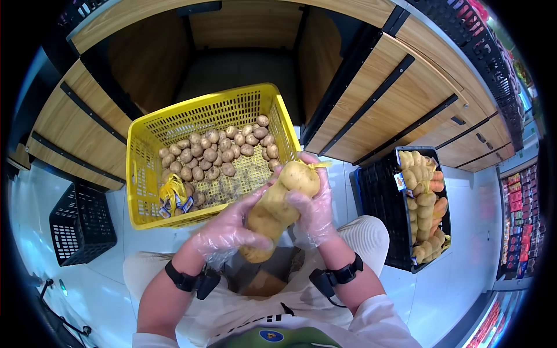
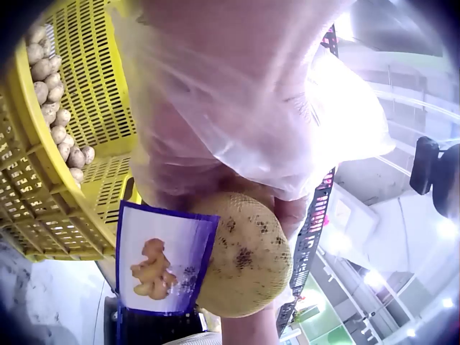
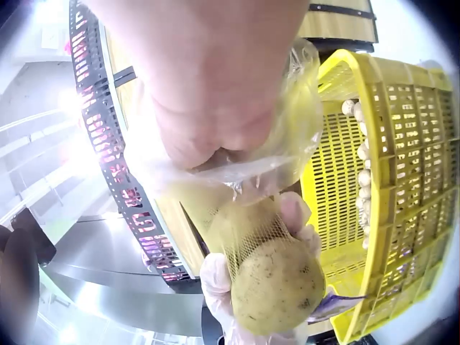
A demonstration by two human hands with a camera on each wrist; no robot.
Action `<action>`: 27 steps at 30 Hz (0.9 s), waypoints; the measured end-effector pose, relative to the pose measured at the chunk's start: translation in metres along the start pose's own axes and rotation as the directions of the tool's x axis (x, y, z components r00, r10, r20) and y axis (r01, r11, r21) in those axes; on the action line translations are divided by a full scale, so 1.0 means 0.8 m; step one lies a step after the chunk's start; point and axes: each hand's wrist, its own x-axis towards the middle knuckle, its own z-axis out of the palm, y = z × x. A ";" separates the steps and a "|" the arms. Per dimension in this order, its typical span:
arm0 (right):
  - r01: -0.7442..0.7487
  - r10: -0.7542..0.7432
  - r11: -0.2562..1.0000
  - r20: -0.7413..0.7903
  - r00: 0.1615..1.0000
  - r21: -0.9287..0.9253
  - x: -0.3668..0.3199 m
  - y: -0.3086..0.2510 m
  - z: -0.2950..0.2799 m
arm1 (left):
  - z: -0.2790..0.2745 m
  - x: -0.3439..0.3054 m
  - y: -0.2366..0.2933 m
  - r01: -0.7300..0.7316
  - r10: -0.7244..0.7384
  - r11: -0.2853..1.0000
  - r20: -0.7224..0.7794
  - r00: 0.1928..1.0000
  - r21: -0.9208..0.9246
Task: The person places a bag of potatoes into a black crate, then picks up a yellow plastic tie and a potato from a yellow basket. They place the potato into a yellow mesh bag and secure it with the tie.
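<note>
Both hands, in clear plastic gloves, hold a yellow net bag of large potatoes [image 1: 272, 210] over the lap, slanting up to the right. My left hand [image 1: 227, 229] grips its lower part, fingers partly hidden beneath. The right hand [image 1: 318, 213] curls round the upper end, thumb across the front, beside a yellow tie [image 1: 318, 165]. A purple-edged label [image 2: 164, 260] with a ginger-like picture hangs by the bag in the left wrist view. The right wrist view shows the netting drawn tight over the end potato [image 3: 279, 287].
Ahead stands a yellow crate [image 1: 134, 174] with loose potatoes [image 1: 212, 153] and a bundle of yellow nets [image 1: 173, 194]. At right, a black crate [image 1: 380, 203] holds bagged potatoes [image 1: 425, 206] and orange vegetables [image 1: 439, 207]. Another black crate [image 1: 81, 226] is at left; wooden cabinets [image 1: 400, 98] stand behind.
</note>
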 end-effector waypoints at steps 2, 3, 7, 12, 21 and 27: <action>0.029 -0.028 0.999 -0.007 1.000 0.016 0.000 0.008 0.000 | -0.001 0.000 -0.006 0.046 -0.046 0.999 0.006 0.999 -0.014; 0.060 -0.059 0.998 -0.019 0.998 0.034 -0.001 0.011 -0.001 | -0.002 0.000 -0.010 0.095 -0.095 0.995 0.016 0.995 -0.026; 0.073 -0.074 0.997 -0.067 0.995 -0.015 0.002 0.013 -0.002 | 0.000 0.002 -0.025 0.040 -0.043 0.998 -0.061 0.997 -0.048; 0.160 -0.160 0.987 -0.243 0.957 -0.018 0.012 0.015 -0.012 | -0.006 0.006 -0.036 0.084 -0.083 0.995 -0.025 0.996 0.054; -0.171 0.161 0.982 -0.133 0.978 -0.074 -0.002 -0.015 -0.020 | 0.012 0.026 -0.034 0.086 -0.071 0.992 -0.163 0.984 0.087; -0.196 0.186 0.980 -0.172 0.967 -0.043 -0.012 -0.050 -0.049 | 0.023 0.050 -0.026 0.076 -0.057 0.990 -0.150 0.987 0.122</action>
